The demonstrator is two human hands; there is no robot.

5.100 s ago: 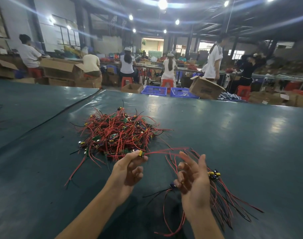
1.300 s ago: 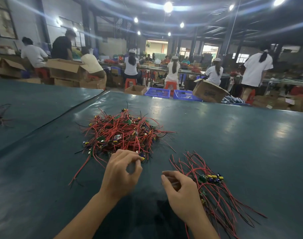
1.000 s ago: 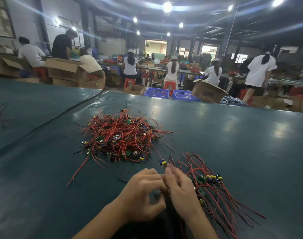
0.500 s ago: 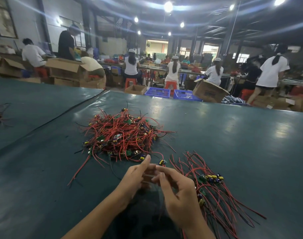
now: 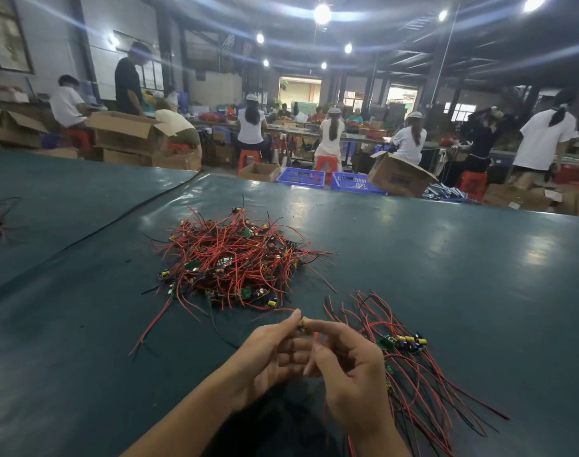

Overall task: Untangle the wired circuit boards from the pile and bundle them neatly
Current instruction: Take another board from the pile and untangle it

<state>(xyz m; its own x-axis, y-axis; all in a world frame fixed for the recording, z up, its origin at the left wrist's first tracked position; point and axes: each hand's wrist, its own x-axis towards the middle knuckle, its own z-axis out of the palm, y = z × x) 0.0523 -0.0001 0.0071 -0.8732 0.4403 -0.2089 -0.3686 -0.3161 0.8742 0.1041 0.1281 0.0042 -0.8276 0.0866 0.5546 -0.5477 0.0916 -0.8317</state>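
Circuit board (image 5: 303,323) pinched between left hand (image 5: 271,352), right hand (image 5: 349,367) fingertips

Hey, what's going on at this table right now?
A person is sorting wired circuit boards on a green table. The left hand and right hand pinch one small board between them, in front of the tangled pile. Untangled boards lie in a bundle to the right.

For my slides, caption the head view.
Left hand and right hand pinch one wired board, tangled pile behind, sorted bundle at right.
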